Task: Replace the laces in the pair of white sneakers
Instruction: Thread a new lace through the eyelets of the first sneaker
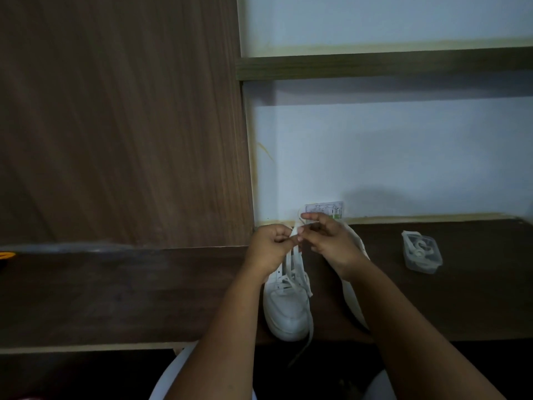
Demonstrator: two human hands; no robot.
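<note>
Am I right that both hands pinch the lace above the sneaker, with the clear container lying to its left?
Not quite. In the head view, both hands, left and right, pinch the lace above the sneaker, but the clear container lies to its right.

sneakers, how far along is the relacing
Done: the near sneaker has lace crossed through its lower eyelets. In hand: left hand and right hand pinch the lace above it. Left: upper eyelets, the loose end off the desk edge, the second sneaker, mostly hidden. A packet holds another lace.
</note>
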